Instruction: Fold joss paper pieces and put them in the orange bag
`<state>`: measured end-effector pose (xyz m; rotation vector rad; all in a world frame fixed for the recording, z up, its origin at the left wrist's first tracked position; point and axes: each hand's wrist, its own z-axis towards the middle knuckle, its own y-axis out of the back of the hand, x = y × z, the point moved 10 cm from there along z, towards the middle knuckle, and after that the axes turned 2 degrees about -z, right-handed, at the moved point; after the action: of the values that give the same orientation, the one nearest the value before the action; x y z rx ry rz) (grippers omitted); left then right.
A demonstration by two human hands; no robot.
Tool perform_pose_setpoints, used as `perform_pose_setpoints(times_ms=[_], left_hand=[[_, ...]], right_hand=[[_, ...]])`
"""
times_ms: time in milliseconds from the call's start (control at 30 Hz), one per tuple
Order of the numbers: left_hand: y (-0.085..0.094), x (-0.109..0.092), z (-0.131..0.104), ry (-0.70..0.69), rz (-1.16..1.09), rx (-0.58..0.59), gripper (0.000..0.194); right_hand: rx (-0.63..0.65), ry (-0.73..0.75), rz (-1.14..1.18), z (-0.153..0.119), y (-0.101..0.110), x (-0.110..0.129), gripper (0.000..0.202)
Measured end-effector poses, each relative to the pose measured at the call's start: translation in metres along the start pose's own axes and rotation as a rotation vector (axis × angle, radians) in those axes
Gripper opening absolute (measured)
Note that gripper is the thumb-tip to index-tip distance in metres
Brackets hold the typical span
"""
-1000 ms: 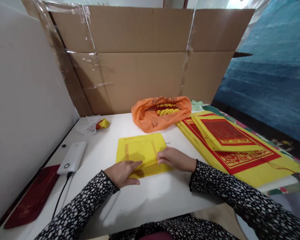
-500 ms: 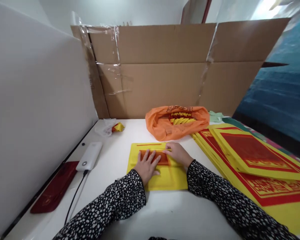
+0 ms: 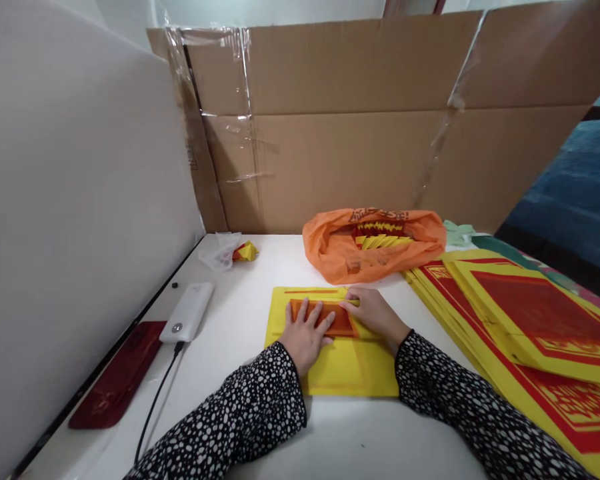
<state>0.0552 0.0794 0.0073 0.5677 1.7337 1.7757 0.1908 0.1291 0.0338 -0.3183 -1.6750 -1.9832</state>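
A yellow paper sheet (image 3: 353,370) with red print lies on the white table in front of me. Part of it is folded over into a narrow strip whose orange-red area shows through. My left hand (image 3: 307,328) rests on that strip with its fingers spread, pressing it flat. At the strip's right end, my right hand (image 3: 373,310) pinches the folded edge of the paper between thumb and fingers.
An orange plastic bag (image 3: 330,253) holding folded yellow-red papers stands behind the sheet. Stacked yellow-red papers (image 3: 545,307) lie at right. On the left are a white power bank (image 3: 187,313) with a cable, a dark red phone (image 3: 120,377) and a clear bag (image 3: 221,252). Cardboard (image 3: 340,160) stands behind.
The whole view has shifted and come slightly closer. My right hand has turned over a little at the strip's right end, still gripping the fold. My left hand keeps its place on the strip.
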Motion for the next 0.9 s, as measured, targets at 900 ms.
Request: perform_pose_setpoints(times_ms=[900], left_hand=[[-0.0017, 0.0036, 0.0029, 0.027, -0.017, 0.013, 0.052]], right_hand=[[-0.016, -0.051, 0.017, 0.0016, -0.0003, -0.0051, 0.021]])
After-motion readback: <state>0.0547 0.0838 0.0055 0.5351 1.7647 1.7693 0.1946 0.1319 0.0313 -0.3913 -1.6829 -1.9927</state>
